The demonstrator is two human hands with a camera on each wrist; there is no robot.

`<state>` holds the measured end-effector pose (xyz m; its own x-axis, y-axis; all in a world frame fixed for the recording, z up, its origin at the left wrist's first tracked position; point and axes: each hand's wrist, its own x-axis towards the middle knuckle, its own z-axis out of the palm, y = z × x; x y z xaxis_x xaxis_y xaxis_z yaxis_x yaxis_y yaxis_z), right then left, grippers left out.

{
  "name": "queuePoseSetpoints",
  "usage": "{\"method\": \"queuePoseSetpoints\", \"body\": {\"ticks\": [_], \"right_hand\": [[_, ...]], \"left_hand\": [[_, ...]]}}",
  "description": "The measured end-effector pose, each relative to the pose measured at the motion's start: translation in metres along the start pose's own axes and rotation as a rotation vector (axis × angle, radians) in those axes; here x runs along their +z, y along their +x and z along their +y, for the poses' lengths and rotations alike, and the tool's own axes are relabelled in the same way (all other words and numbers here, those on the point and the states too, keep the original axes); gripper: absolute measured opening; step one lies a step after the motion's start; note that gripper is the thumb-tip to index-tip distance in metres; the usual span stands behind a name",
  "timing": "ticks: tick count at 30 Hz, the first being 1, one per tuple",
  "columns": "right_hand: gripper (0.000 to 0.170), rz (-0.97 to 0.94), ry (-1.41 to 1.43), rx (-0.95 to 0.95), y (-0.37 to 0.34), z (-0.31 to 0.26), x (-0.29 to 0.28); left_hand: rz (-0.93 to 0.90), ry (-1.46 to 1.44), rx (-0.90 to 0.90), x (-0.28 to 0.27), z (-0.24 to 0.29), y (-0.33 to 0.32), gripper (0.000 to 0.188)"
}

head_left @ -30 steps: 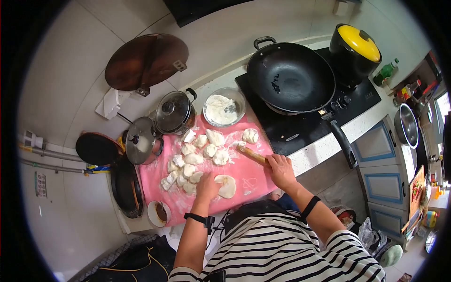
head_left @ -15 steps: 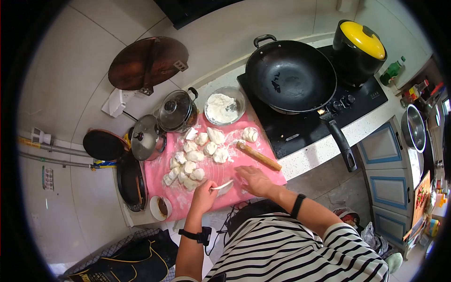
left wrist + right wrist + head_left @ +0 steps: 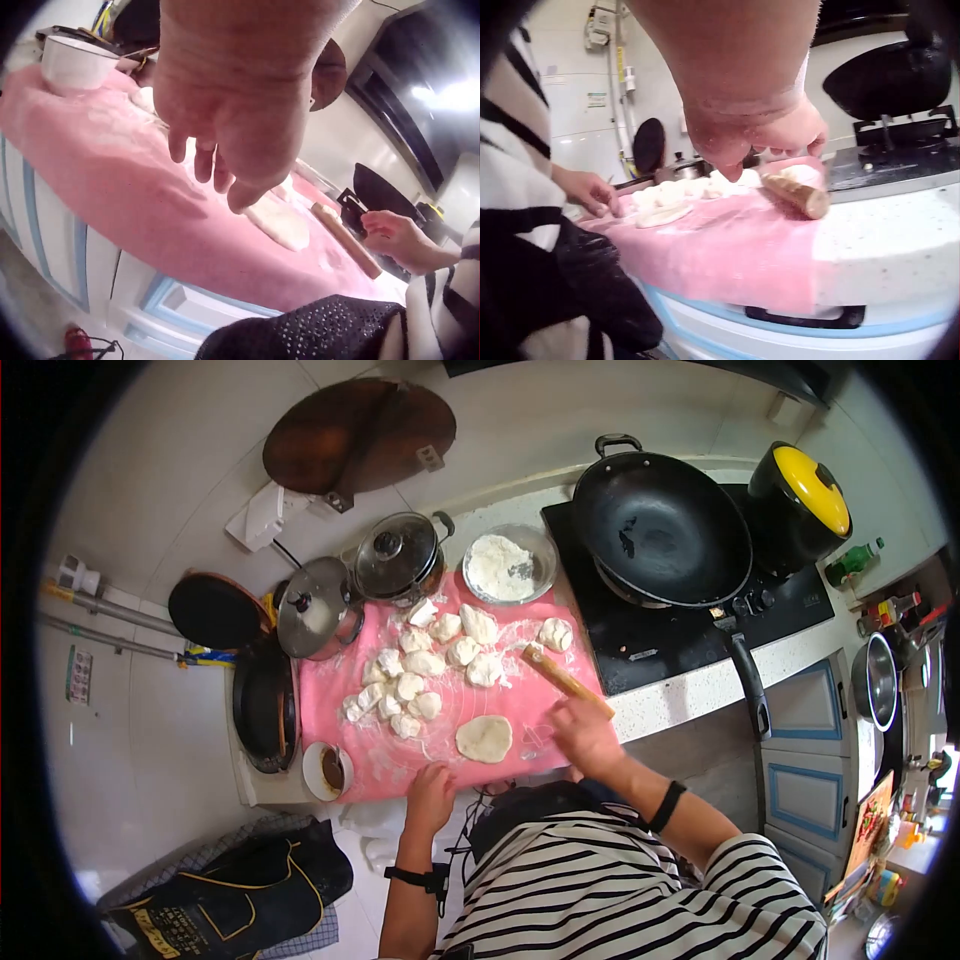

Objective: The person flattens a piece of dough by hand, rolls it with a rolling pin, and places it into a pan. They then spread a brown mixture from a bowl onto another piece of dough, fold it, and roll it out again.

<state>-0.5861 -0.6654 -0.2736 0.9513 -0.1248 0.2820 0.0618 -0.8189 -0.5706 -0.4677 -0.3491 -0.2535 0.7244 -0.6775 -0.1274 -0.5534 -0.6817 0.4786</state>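
Note:
A flattened round of dough (image 3: 485, 739) lies on the pink mat (image 3: 390, 765), near its front edge. My left hand (image 3: 430, 798) is at that edge, left of the round, its fingers hanging loosely with nothing in them, as the left wrist view shows. On the right, my right hand (image 3: 590, 738) hovers by the near end of the wooden rolling pin (image 3: 567, 682). The left wrist view shows a gap between this right hand (image 3: 401, 238) and the pin (image 3: 346, 241). Several floury dough lumps (image 3: 408, 688) cluster behind the round, and one lump (image 3: 556, 634) sits apart at the right.
Behind the mat stands a bowl of flour (image 3: 510, 596), with lidded pots (image 3: 400, 582) to its left. A small bowl with brown contents (image 3: 312, 772) is at the front left. A black wok (image 3: 665, 530) rests on the stove, its handle (image 3: 748, 685) reaching over the counter edge.
The dough round, lifted at its edge by my left hand, now lies flat. My left hand has drawn back to the mat's edge. My right hand left the rolling pin, then returned near it.

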Motion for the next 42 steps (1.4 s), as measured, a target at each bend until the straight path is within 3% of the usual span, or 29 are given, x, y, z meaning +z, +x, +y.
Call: {"method": "queuePoseSetpoints", "body": {"ticks": [3,6,7,11,14,17,19,21,25,28,33,36,37,40,42], "right_hand": [[0.044,0.096,-0.250,0.304,0.014,0.006,-0.033],[0.035,-0.146,-0.250,0.376,0.016,0.033,-0.020],[0.024,-0.081,-0.239,0.329,0.013,0.038,-0.016],[0.024,-0.011,-0.097,0.164,0.022,0.004,-0.025],[0.034,-0.150,-0.039,-0.029,0.027,-0.029,0.008],[0.037,-0.329,-0.075,-0.129,0.031,-0.045,0.036],[0.042,-0.425,-0.059,-0.116,0.023,-0.050,0.044],[0.046,-0.387,-0.155,-0.117,0.019,-0.053,0.049],[0.060,-0.261,-0.237,0.067,0.041,-0.052,0.073],[0.069,-0.293,-0.299,0.140,0.070,-0.050,0.075],[0.079,-0.586,-0.305,0.007,0.012,-0.074,0.064],[0.081,-0.556,-0.330,0.061,0.015,-0.076,0.070],[0.079,-0.406,-0.290,0.105,0.031,-0.074,0.073],[0.078,-0.258,-0.314,0.206,0.068,-0.060,0.079],[0.076,-0.333,-0.315,0.201,0.063,-0.063,0.073]], "left_hand": [[0.057,-0.061,-0.039,0.007,0.003,-0.005,0.023],[0.132,-0.124,-0.022,0.011,0.010,0.009,0.030],[0.155,-0.119,-0.033,0.009,0.012,0.013,0.033],[0.333,-0.092,-0.116,-0.004,0.016,0.018,0.046],[0.289,-0.002,-0.015,-0.006,0.021,0.023,0.061],[-0.071,0.097,-0.011,0.004,0.029,0.020,0.074],[-0.179,0.144,-0.016,0.017,0.022,0.007,0.080],[-0.253,0.179,-0.018,0.024,0.016,0.002,0.086],[-0.141,0.216,0.034,0.021,0.005,0.039,0.081],[-0.123,0.186,0.074,0.015,-0.007,0.065,0.082],[-0.351,0.205,0.103,0.016,-0.008,0.014,0.090],[-0.364,0.237,0.114,0.016,-0.014,0.017,0.089],[-0.238,0.224,0.135,0.019,-0.016,0.033,0.087],[-0.085,0.224,0.076,0.015,-0.012,0.074,0.083],[-0.133,0.219,0.100,0.018,-0.013,0.066,0.084]]}}
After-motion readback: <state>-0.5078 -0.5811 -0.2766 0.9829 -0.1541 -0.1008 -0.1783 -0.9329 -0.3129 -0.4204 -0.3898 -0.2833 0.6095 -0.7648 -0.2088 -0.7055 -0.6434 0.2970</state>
